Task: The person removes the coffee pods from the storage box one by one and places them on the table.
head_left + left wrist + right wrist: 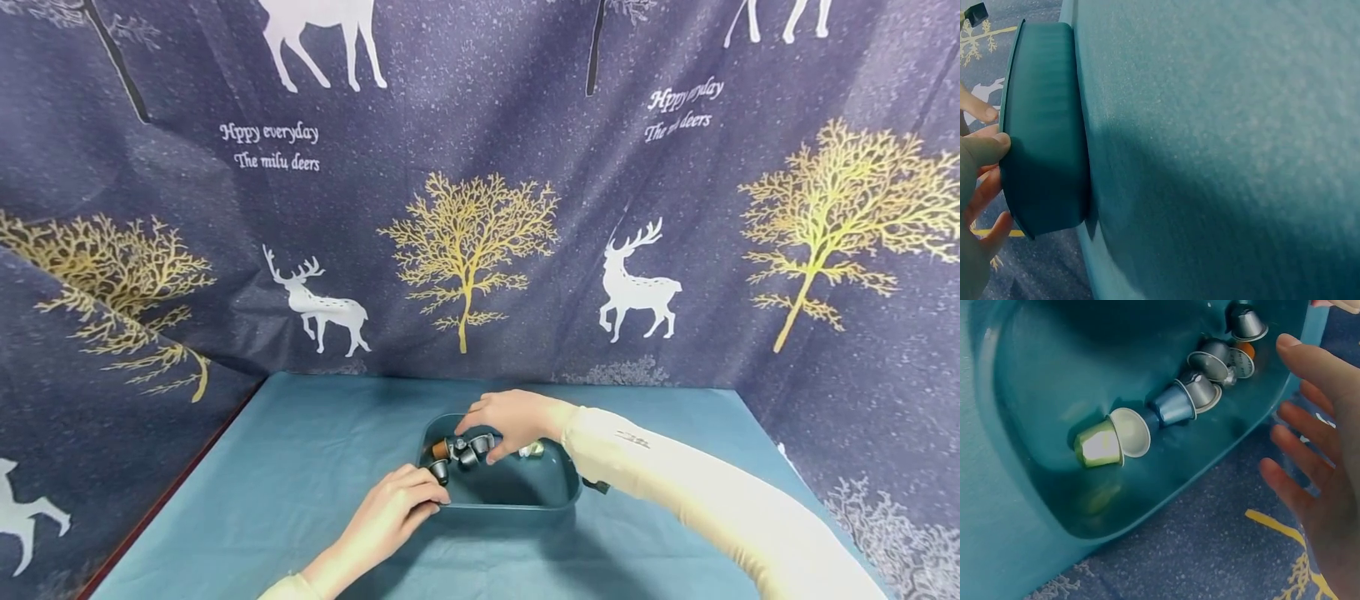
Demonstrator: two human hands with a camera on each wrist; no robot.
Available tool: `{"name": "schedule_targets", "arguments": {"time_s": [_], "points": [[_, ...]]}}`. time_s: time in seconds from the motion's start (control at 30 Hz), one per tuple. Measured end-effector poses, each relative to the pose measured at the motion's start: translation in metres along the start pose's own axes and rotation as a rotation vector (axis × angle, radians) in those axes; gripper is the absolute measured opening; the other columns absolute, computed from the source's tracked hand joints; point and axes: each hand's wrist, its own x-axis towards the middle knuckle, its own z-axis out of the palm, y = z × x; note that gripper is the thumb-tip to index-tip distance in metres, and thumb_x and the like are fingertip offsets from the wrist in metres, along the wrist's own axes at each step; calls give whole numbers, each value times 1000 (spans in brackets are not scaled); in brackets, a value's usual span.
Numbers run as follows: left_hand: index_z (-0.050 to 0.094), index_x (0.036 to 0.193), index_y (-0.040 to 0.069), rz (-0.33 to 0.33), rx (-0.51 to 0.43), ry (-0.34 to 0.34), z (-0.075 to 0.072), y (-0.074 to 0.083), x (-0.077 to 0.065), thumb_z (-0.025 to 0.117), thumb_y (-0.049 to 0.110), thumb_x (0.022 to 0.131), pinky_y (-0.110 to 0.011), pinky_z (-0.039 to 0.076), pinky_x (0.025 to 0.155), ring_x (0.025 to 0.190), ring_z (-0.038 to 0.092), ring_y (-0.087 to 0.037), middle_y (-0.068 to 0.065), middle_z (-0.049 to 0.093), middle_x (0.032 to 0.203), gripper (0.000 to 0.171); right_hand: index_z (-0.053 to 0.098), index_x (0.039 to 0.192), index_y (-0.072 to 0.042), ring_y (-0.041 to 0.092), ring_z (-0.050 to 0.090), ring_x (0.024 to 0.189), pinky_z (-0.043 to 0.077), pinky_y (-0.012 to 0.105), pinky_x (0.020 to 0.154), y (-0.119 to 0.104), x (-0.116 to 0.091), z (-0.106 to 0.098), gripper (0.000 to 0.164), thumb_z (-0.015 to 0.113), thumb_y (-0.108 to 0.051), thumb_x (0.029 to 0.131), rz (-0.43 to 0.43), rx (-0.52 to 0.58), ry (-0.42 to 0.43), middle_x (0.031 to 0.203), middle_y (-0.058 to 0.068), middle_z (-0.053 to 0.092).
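Observation:
A dark teal plastic tub [517, 507] holds several coffee capsules. My left hand [393, 508] grips its rim at the near left corner, the thumb [1001, 140] on the outside wall. Over the far rim reaches my right hand [517, 418], its fingers [1297, 447] spread and loosely bent with nothing between them. Below it a blue capsule [1174, 405] and silver ones lie in a row along the far wall. A green capsule [1099, 445] lies at the right end. By the left hand are a dark capsule [438, 472] and an orange one [441, 449].
The tub stands on a teal cloth [300, 450] covering the table. Behind hangs a dark blue curtain [495, 108] printed with deer and trees. A small black device [596, 485] shows beneath the right sleeve [675, 475].

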Motion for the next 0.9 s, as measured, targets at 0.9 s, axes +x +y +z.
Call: {"name": "schedule_targets", "arguments": {"time_s": [0.9], "points": [[72, 95, 33, -10, -8, 3, -2, 0, 2, 76, 17, 85, -21, 52, 72, 86, 57, -1, 21, 66, 95, 20, 70, 116, -34, 5, 59, 95, 51, 21, 74, 0, 46, 46, 37, 81, -41, 80, 24, -106, -2, 105, -12, 64]]}}
